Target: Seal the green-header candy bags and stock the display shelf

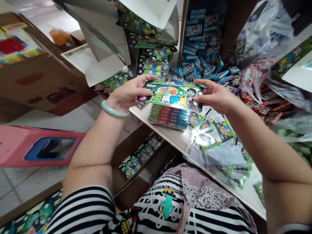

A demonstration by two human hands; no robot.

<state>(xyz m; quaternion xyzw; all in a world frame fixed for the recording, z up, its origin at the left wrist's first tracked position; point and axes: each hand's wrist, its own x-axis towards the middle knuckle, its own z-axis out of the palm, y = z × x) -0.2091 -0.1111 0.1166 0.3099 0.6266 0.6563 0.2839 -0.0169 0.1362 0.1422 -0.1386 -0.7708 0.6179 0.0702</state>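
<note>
A dark green printed candy box (173, 96) with large yellow, white and blue characters is held level in front of me. My left hand (131, 92), with a pale green bangle at the wrist, pinches its left end between thumb and fingers. At its right end, the thumb and fingers of my right hand (215, 96) grip it the same way. Just below the box, rows of small candy packs (169, 117) in green, red, purple and blue stand on the white table (146, 117); the box hides their upper part.
Stacked printed boxes (154, 61) stand behind my hands. Loose blue packs (198, 48) and red packs (274, 105) lie at the back right, with clear plastic bags (270, 29). Flat plastic pouches (219, 139) cover the table's near right. A pink stool (36, 146) stands left.
</note>
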